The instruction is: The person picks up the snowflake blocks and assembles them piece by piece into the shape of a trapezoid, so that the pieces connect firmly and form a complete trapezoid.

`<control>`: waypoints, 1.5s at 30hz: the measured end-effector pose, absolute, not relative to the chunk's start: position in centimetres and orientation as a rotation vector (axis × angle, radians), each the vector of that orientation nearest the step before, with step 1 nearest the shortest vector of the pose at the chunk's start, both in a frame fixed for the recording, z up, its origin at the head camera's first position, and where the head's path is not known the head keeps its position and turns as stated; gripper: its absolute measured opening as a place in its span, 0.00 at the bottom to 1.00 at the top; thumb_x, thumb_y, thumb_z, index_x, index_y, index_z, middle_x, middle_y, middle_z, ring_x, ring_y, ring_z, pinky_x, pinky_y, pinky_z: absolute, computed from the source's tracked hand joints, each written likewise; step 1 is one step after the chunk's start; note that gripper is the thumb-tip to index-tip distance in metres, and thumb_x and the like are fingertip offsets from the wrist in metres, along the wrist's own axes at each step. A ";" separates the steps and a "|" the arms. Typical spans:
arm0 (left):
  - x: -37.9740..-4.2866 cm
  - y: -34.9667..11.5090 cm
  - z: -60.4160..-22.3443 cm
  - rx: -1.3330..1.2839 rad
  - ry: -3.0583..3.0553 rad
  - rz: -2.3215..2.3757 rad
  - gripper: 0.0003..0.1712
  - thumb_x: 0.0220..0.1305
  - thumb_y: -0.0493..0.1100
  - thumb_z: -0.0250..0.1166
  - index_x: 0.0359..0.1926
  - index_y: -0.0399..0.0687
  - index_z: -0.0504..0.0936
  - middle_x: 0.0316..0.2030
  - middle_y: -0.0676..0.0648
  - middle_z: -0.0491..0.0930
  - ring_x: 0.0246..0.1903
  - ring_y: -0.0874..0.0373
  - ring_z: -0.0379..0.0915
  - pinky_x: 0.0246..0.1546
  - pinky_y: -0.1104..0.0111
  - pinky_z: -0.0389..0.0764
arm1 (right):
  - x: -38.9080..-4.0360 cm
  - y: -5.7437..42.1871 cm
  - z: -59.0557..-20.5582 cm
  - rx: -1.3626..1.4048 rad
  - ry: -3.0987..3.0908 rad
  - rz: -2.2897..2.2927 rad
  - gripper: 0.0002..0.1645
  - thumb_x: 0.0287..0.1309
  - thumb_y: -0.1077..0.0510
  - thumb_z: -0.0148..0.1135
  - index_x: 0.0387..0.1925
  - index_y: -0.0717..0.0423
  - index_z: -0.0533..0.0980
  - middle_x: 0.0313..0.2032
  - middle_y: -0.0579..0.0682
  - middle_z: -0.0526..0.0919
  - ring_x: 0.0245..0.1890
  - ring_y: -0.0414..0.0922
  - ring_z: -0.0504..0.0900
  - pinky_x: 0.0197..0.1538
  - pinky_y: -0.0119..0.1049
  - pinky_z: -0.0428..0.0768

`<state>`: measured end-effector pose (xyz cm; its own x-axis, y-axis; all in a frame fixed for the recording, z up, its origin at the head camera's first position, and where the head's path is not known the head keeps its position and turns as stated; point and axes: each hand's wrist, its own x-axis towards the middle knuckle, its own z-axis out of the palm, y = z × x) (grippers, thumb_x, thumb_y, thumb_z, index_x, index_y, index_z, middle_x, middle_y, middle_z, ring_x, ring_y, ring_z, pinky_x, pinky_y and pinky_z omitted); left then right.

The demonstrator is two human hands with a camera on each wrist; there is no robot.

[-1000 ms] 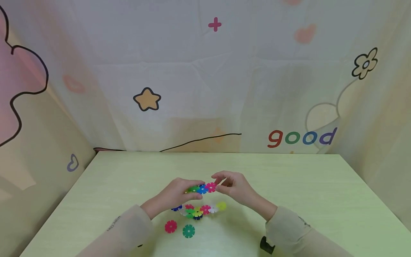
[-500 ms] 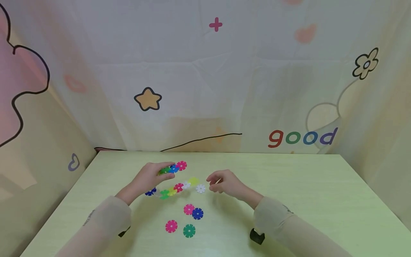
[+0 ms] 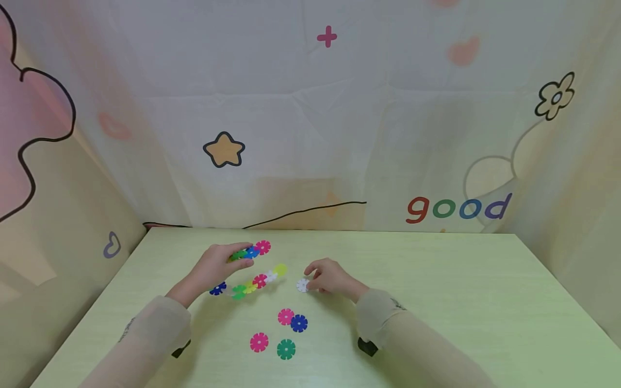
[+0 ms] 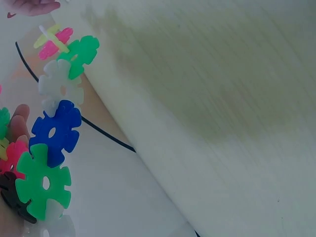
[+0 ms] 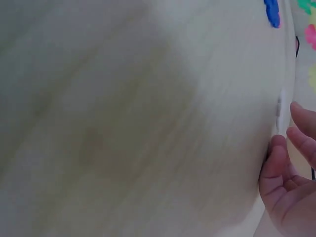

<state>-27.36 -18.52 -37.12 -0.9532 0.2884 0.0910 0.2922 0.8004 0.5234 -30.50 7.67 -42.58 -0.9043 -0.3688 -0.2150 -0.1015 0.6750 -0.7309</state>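
Note:
My left hand [image 3: 213,268] grips a curved chain of linked notched plastic discs [image 3: 259,281] above the table. Its upper end, in green, blue and pink, shows at the fingertips, while the rest loops below. In the left wrist view, green, blue and clear discs [image 4: 54,133] of the chain stand close to the camera, partly covering the fingers. A loose white notched disc [image 3: 302,285] lies on the table. Right over it is my right hand [image 3: 332,278], fingers loosely bent, the thumb at the disc's near edge; a firm pinch cannot be made out.
Nearer the front, a pink disc [image 3: 285,317] and a dark blue disc [image 3: 299,323] touch or overlap. Another pink disc [image 3: 259,342] and a green disc [image 3: 286,349] lie apart. A printed cloth [image 3: 301,118] stands behind the pale table [image 3: 436,302].
The left hand has carried the chain left and away, uncovering the white, pink and blue discs. My right hand has let go of the chain's pink end and come down to the white disc.

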 end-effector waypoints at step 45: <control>-24.4 -13.3 -35.8 -0.769 -2.997 -0.820 0.26 0.52 0.50 0.63 0.54 0.55 0.74 0.47 0.50 0.78 0.49 0.53 0.73 0.45 0.61 0.76 | -25.8 11.4 -38.2 -0.595 2.427 -1.600 0.10 0.52 0.66 0.57 0.38 0.63 0.71 0.34 0.59 0.77 0.29 0.44 0.78 0.33 0.36 0.79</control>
<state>-24.38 -13.26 -35.78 -0.8829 0.4647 0.0678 0.4344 0.7534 0.4937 -25.84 11.35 -38.18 -0.9050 -0.4191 0.0725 -0.2318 0.3430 -0.9103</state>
